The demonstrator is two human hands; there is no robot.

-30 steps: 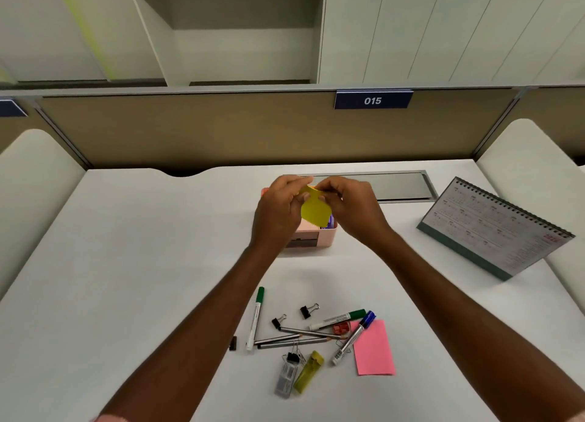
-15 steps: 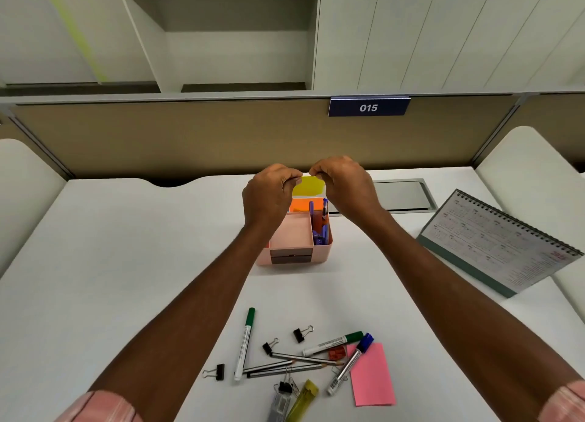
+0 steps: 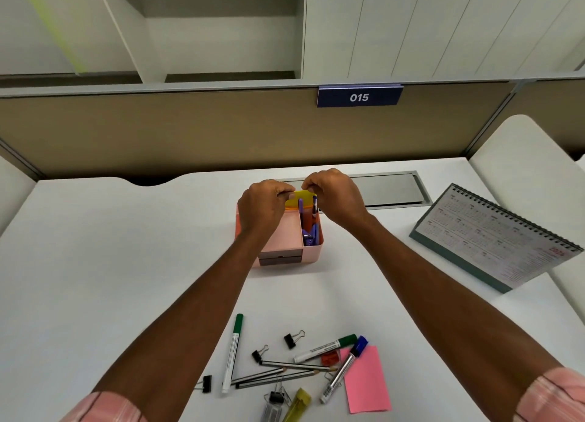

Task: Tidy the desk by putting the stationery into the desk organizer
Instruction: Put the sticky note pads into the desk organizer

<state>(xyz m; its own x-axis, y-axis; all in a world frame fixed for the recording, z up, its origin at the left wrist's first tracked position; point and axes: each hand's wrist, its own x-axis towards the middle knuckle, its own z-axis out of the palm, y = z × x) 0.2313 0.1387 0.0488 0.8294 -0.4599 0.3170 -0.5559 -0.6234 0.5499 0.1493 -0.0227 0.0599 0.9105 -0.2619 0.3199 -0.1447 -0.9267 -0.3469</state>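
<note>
Item 1. Yellow sticky notes (image 3: 300,197): held at centre frame, above the back compartment of the organizer. Whether they touched the organizer could not be told.

Item 2. Left hand (image 3: 264,205): fingers curled, pinching the left edge of the notes.

Item 3. Right hand (image 3: 335,197): fingers curled, pinching the right edge of the same notes.

Item 4. Pink desk organizer (image 3: 311,249): stood on the white bench (image 3: 110,247) at centre frame, beneath both hands. Purple pens (image 3: 308,228) stood in its right compartment and a grey drawer front (image 3: 280,259) faced the camera.

Item 5. Loose stationery, lower centre of frame, well apart from the organizer:
- a green-capped marker (image 3: 233,352) at the left of the group;
- a second green-capped marker (image 3: 326,347);
- a blue-capped marker (image 3: 345,368), lying partly on a pink sticky pad (image 3: 367,382);
- several pencils (image 3: 285,371), crossed together;
- three black binder clips (image 3: 292,338), (image 3: 259,354), (image 3: 205,383);
- a yellow case (image 3: 297,407) and a clear case (image 3: 272,406) at the bottom edge.

Item 6. Desk calendar (image 3: 497,236): stood at the right of frame.

Item 7. Blue plate marked 015 (image 3: 359,97): fixed on the partition, upper centre.
</note>
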